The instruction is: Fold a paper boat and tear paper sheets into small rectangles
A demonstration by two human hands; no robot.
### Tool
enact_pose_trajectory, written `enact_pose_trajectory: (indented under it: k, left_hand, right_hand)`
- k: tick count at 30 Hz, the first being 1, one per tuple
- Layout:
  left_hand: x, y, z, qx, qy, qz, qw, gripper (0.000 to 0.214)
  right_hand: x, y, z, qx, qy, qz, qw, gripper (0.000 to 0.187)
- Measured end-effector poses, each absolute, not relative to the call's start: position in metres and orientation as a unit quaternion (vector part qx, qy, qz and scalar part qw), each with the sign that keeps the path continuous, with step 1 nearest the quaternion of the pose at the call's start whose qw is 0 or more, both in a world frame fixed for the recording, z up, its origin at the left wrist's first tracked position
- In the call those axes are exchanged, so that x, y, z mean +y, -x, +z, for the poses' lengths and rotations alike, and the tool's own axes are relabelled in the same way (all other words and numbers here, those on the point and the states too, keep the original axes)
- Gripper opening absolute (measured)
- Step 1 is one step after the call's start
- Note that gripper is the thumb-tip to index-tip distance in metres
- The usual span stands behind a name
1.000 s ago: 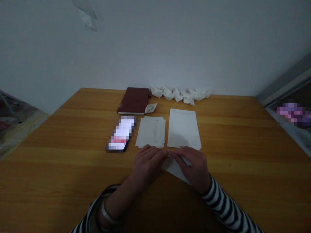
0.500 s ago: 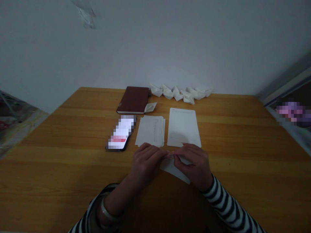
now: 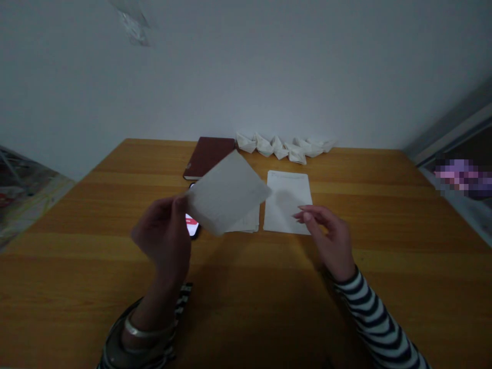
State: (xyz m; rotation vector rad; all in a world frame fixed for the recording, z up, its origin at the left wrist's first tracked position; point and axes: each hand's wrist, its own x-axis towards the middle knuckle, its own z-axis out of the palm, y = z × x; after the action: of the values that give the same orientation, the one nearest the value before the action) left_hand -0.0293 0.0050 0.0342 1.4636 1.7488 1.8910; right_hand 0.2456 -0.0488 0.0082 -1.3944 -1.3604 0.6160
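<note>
My left hand (image 3: 163, 238) is raised above the table, gripping a corner of a folded white paper sheet (image 3: 226, 192). That sheet hides most of a stack of lined paper (image 3: 246, 223) and much of a phone (image 3: 191, 226). My right hand (image 3: 326, 238) hangs open and empty, its fingertips just over the lower right corner of a single white sheet (image 3: 286, 202). Behind the held paper lies a dark red notebook (image 3: 207, 156). A row of several folded paper boats (image 3: 282, 147) lines the far table edge.
The wooden table (image 3: 77, 251) meets a white wall (image 3: 246, 77) along its far edge. A plastic-covered object (image 3: 23, 195) stands beyond the left edge, and a blurred purple item (image 3: 463, 177) lies beyond the right edge. Both sleeves are striped, with a metal bangle (image 3: 148, 330) on my left wrist.
My hands have parted. The left hand has lifted the folded paper up and to the left, while the right hand has let go and opened, moving up and to the right.
</note>
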Motion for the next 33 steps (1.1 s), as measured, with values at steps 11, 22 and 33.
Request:
enact_pose_trajectory:
  k: [11, 22, 33]
  left_hand:
    - [-0.020, -0.020, 0.012, 0.550, -0.698, 0.389, 0.244, 0.031]
    - [-0.045, -0.038, 0.004, 0.376, -0.670, 0.276, 0.577, 0.032]
    - [-0.042, -0.037, 0.005, 0.358, -0.571, 0.314, 0.668, 0.039]
  right_hand:
    - [-0.060, -0.200, -0.017, -0.426, 0.550, 0.517, 0.499, 0.030]
    - [-0.067, -0.195, -0.002, -0.485, 0.410, 0.640, 0.433, 0.080]
    - [-0.070, -0.194, -0.001, -0.495, 0.388, 0.640, 0.442, 0.088]
